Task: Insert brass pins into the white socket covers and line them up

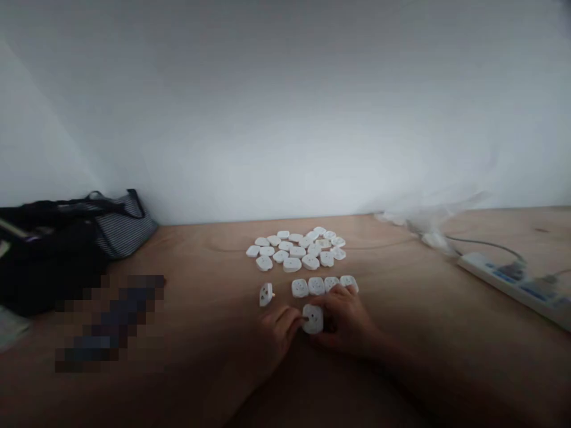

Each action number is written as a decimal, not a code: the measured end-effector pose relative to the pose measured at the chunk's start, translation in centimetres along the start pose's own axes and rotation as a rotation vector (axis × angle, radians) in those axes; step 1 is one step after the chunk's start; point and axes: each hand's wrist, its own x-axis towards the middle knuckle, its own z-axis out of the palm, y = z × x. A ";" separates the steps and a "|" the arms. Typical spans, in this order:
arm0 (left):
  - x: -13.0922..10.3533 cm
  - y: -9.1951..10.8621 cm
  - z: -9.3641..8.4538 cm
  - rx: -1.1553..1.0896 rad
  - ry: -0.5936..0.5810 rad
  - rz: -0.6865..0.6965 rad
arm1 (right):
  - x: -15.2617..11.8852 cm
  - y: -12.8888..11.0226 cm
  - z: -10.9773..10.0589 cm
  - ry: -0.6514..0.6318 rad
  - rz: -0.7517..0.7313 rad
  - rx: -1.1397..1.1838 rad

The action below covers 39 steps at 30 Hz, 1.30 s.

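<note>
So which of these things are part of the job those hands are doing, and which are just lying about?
Likely part of it:
socket piece in the right hand, left fingers at its edge
row of four
tipped piece
cluster behind

Seemingly lying about:
power strip
plastic wrap
striped bag

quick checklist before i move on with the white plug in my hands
1. Right hand has the held plug: ok, fingers and thumb are around its right side.
2. Left hand at the held plug: ok, fingertips are at its left edge.
3. Small parts seated in the held plug: cannot tell, too blurred.
4. Row of four white plugs in line: ok, though the right hand partly covers its right end.
5. Lone white plug lying flat like the row: not ok, it looks tipped up.
6. Power strip away from both hands: ok, it lies far to the right.
</note>
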 end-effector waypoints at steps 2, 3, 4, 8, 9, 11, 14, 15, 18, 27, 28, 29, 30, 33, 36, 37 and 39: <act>0.1 0.1 -0.1 -0.046 0.010 0.004 | 0.0 0.0 0.1 -0.002 -0.020 0.016; 0.1 0.2 -0.1 -0.071 0.017 -0.001 | -0.1 -0.1 0.1 -0.001 -0.029 0.027; 0.1 0.3 -0.1 -0.096 0.024 -0.008 | -0.1 -0.1 0.1 0.004 -0.036 0.038; 0.2 0.5 -0.1 -0.160 0.099 -0.023 | -0.2 -0.2 0.3 0.036 -0.055 0.074; 0.1 0.5 -0.2 -0.170 0.139 -0.005 | -0.3 -0.2 0.3 0.043 -0.062 0.083; 0.1 0.5 -0.3 -0.177 0.226 0.047 | -0.3 -0.2 0.3 0.051 -0.070 0.095; -0.1 0.3 -0.7 -0.160 0.286 0.097 | -0.2 -0.2 0.1 0.066 -0.046 0.087; -0.1 0.1 -0.9 -0.153 0.276 0.089 | -0.3 -0.1 0.1 0.065 -0.035 0.082; -0.2 -0.8 -1.5 -0.173 0.129 0.013 | -0.3 0.5 0.0 0.085 0.010 0.066; -0.7 -2.3 -2.1 -0.278 -0.249 -0.167 | -0.5 1.2 0.0 0.103 0.068 0.064; -0.6 -2.2 -1.9 -0.273 -0.243 -0.177 | -0.5 1.1 -0.1 0.096 0.062 0.063; -0.5 -2.0 -1.7 -0.263 -0.236 -0.185 | -0.5 1.0 -0.1 0.090 0.055 0.060; -0.4 -1.9 -1.5 -0.254 -0.231 -0.193 | -0.5 1.0 -0.1 0.083 0.048 0.059; -0.2 -1.8 -1.5 -0.240 -0.218 -0.191 | -0.5 0.9 -0.1 0.067 0.038 0.069; -0.1 -1.9 -2.1 -0.239 -0.184 -0.170 | -0.5 1.0 0.0 0.071 0.048 0.070; -0.1 -2.0 -2.3 -0.235 -0.165 -0.169 | -0.5 0.9 0.0 0.066 0.046 0.072; -0.1 -2.2 -2.7 -0.229 -0.100 -0.183 | -0.5 0.8 -0.1 0.045 0.040 0.083</act>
